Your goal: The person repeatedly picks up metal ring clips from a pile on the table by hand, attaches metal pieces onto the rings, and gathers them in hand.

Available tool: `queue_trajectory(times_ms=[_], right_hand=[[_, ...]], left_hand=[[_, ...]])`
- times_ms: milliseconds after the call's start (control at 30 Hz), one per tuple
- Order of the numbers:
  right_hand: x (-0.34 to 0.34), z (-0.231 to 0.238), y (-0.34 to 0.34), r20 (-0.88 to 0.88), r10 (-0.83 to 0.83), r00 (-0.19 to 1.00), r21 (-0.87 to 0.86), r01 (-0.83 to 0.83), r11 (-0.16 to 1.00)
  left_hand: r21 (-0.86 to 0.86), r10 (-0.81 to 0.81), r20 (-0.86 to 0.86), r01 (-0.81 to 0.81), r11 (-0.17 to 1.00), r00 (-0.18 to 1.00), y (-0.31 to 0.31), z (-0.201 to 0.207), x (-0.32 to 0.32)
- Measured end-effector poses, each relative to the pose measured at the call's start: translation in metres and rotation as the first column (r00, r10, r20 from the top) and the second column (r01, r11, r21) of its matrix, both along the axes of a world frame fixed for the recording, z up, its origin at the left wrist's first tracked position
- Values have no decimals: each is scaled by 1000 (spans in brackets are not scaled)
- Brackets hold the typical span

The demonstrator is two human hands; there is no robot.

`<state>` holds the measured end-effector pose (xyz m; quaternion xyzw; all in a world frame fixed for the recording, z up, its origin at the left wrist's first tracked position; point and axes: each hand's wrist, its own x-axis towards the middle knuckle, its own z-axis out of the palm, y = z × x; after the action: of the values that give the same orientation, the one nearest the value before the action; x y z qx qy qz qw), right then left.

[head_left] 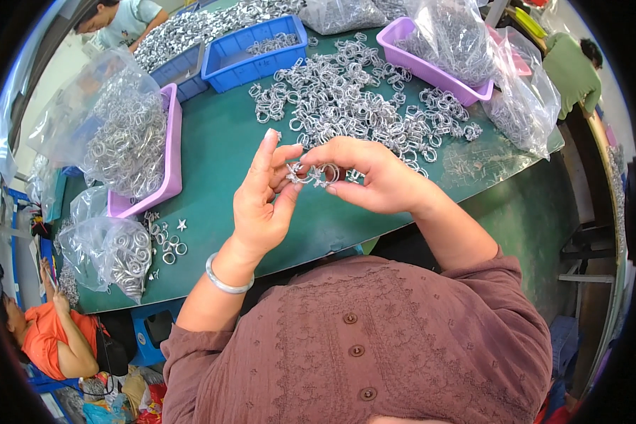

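Note:
Over the near part of the green table, my two hands meet at some small silver metal rings [326, 174] with star-like parts. My left hand [258, 205] pinches one piece between thumb and fingers, its index finger pointing up. The fingers of my right hand [378, 175] are curled round the rings from the other side, partly hiding them. How the pieces are joined is too small to make out. Just beyond my hands spreads a heap of similar silver ring pieces [346, 92].
The green table [219, 155] carries a purple tray [171, 152] of bagged rings at left, a blue bin [237, 67] behind, and another purple tray [431, 74] at right. A plastic bag of rings [131, 258] lies near left. Other people are around the table and room.

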<state>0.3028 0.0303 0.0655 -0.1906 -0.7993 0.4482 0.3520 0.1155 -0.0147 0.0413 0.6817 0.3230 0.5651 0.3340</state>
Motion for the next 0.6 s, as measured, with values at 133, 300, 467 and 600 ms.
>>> queue_trajectory(times_ms=[133, 300, 467, 600], right_hand=[[0, 5, 0, 40, -23, 999, 273, 12, 962], [2, 11, 0, 115, -51, 992, 307, 13, 952], [4, 14, 0, 118, -42, 992, 327, 1, 945], [6, 13, 1, 119, -50, 992, 350, 5, 937]], left_hand=[[50, 41, -81, -37, 998, 996, 1, -3, -2], [101, 75, -124, -62, 993, 990, 2, -5, -4], [127, 90, -146, -71, 989, 985, 2, -4, -3], [121, 76, -138, -60, 991, 988, 2, -4, -4]])
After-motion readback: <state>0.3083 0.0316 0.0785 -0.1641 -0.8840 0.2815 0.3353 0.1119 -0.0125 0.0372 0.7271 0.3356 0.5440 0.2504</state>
